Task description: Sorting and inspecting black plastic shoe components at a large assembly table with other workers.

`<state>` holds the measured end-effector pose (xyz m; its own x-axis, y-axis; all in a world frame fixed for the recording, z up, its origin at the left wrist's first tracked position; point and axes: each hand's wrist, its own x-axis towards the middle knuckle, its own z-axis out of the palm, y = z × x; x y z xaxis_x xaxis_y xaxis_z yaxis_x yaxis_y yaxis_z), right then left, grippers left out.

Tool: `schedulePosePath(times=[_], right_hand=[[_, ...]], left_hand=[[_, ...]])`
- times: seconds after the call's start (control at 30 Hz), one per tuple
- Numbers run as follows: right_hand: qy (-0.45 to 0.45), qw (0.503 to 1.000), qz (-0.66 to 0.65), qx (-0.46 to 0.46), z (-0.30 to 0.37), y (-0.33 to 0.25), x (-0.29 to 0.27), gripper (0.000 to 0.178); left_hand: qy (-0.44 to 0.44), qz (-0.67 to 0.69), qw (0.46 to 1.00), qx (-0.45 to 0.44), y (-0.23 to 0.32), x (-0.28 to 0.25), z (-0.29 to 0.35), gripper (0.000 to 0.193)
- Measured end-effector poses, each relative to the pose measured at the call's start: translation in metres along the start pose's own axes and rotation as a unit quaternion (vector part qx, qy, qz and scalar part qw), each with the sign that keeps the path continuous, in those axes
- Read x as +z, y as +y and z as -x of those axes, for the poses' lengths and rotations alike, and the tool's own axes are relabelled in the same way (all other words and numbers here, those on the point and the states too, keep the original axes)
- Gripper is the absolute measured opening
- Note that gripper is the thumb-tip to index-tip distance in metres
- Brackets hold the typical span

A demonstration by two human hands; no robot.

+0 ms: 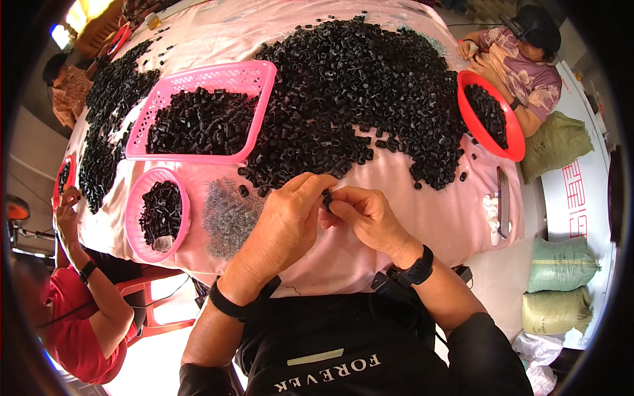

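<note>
Over the near edge of the table my left hand [290,214] and my right hand [371,214] meet, fingers pinched together. Between their fingertips is a small black plastic piece [327,200], partly covered by the fingers; both hands grip it. Just beyond lies a large heap of loose black plastic pieces [370,79]. Beside my left hand a pile of small silvery metal parts [228,218] rests on the pink cloth [422,224]. Left of that stands a round pink basket [131,218] holding slender black parts.
A rectangular pink basket [267,86] of black pieces sits at the back left. At right, a red bowl [518,142] stands near a co-worker [528,63]; a phone-like dark object [504,201] lies closer. Another person in red [92,317] sits at left. Sacks [561,264] stand beyond the right edge.
</note>
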<state>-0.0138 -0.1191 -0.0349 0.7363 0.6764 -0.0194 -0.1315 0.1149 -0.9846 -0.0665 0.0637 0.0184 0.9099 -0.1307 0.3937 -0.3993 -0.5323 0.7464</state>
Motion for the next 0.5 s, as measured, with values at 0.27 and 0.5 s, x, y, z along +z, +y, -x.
schedulePosePath(times=[0.27,0.5], right_hand=[[0.019,1.000,-0.019,-0.005,-0.001,0.005,-0.001,0.020],[0.030,1.000,0.006,-0.001,0.000,0.000,0.000,0.018]], left_hand=[[0.013,-0.045,0.999,0.026,-0.001,0.004,0.002,0.037],[0.023,-0.061,0.998,0.002,0.001,0.009,0.003,0.026]])
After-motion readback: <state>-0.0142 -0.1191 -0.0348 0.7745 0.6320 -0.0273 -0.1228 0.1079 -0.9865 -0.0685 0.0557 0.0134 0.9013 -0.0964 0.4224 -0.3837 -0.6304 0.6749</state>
